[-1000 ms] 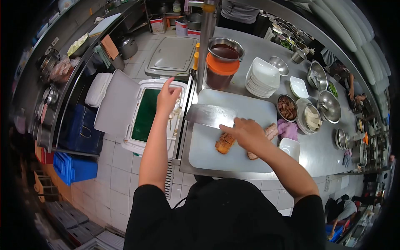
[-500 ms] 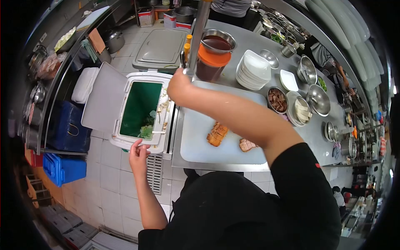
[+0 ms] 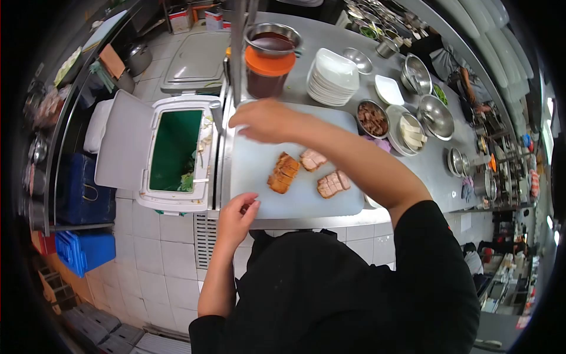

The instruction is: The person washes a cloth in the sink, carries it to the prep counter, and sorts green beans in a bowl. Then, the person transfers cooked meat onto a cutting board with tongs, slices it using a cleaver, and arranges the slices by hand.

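Three portions of cooked meat lie on the white cutting board (image 3: 306,203): a browned, sliced piece (image 3: 283,173), a paler cut piece (image 3: 333,184) and another pale one (image 3: 313,159) partly under my right forearm. My right hand (image 3: 262,121) is over the board's upper left corner, its fingers smeared by motion. Just left of it a grey metal handle (image 3: 217,117) stands up at the counter's left edge; the cleaver's blade cannot be made out. At the board's lower left corner is my left hand (image 3: 239,213), fingers loosely bent and apart, holding nothing.
Left of the counter stands an open bin (image 3: 205,177) with green scraps inside. Behind the board are an orange-lidded container (image 3: 270,62) with a metal bowl on top and stacked white plates (image 3: 332,79). A bowl of dark meat (image 3: 372,119) is at the right. Another person (image 3: 451,65) stands beyond.
The cleaver has left my right hand and the board. My right hand went up to the post, then down a little. My left hand dropped from over the bin, then moved right to the board's corner.
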Motion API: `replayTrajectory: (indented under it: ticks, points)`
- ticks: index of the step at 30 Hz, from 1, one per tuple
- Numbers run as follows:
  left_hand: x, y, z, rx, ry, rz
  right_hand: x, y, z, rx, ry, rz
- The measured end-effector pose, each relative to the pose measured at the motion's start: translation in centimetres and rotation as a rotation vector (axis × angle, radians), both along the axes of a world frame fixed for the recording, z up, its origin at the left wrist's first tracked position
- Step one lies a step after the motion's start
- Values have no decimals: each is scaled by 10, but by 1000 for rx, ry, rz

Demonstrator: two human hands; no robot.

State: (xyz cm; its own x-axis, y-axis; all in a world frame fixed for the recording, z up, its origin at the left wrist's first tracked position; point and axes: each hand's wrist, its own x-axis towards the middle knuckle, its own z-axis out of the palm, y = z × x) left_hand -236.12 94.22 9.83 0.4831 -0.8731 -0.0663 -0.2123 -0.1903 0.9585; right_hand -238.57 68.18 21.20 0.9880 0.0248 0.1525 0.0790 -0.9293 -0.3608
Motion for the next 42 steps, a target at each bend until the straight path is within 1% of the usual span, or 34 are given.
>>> replayTrajectory:
  ticks: [1,2,4,5,6,7,8,10,11,13,14,15,17,19,20,21,22,23,24,27,29,31,35,36,37,38,39,40,41,42]
  points:
    - [-9,-11,3,2,3,-16,-28,-9,23,22,24,-138]
    - [-20,-22,6,-15,-50,-126,-56,-24,32,118,-14,-251]
    - [-41,-46,18,-38,-148,-298,-118,-43,54,132,-24,-447]
    - [-51,-57,19,-35,-154,-304,-146,-49,52,148,-21,-566]
    - [-61,-69,19,-72,-229,-334,-174,-50,48,129,-7,-663]
    - [-70,-81,19,-108,-307,-364,-203,-56,36,184,19,-695]
    - [-78,-95,20,-104,-320,-366,-229,-62,19,240,45,-724]
    - [-94,-122,23,-106,-434,-364,-271,-62,-15,270,106,-850]
    - [-101,-133,22,-101,-449,-366,-289,-65,-34,271,118,-860]
    - [-115,-153,22,-116,-689,-353,-317,-57,-68,288,14,-883]
    - [-119,-159,23,45,-702,-405,-328,-53,-82,290,32,-882]
    - [-126,-161,25,55,-711,-410,-332,-44,-89,293,53,-880]
    - [-137,-163,32,387,-817,-461,-337,-28,-104,322,57,-851]
    - [-144,-155,33,440,-822,-470,-334,-14,-110,307,194,-807]
    - [-147,-152,34,482,-819,-477,-331,-7,-111,321,191,-800]
    - [-150,-151,38,496,-824,-474,-328,-1,-110,244,241,-788]
    - [-155,-152,43,565,-822,-499,-324,4,-110,163,290,-774]
    - [-158,-153,46,630,-819,-523,-321,7,-111,170,286,-766]
    - [-161,-153,42,636,-822,-516,-318,9,-112,184,296,-775]
    - [-165,-149,18,572,-774,-463,-312,18,-113,215,280,-799]
    - [-164,-146,6,461,-698,-405,-309,22,-115,236,255,-814]
    - [-167,-146,5,453,-686,-379,-306,25,-121,229,165,-822]
    - [-164,-145,-4,395,-646,-321,-302,27,-131,265,128,-857]
    - [-162,-145,-7,389,-645,-323,-301,28,-132,327,96,-860]
    - [-160,-143,-9,342,-626,-306,-301,28,-133,390,64,-861]
    - [-159,-143,-12,294,-607,-290,-302,29,-133,386,65,-864]
    - [-158,-144,-9,290,-605,-293,-302,31,-132,423,-6,-878]
    - [-158,-147,-5,223,-592,-280,-303,30,-129,454,-77,-897]
    - [-160,-150,-1,162,-580,-261,-306,28,-126,449,-76,-901]
    - [-162,-154,3,159,-578,-262,-308,24,-116,482,-86,-923]
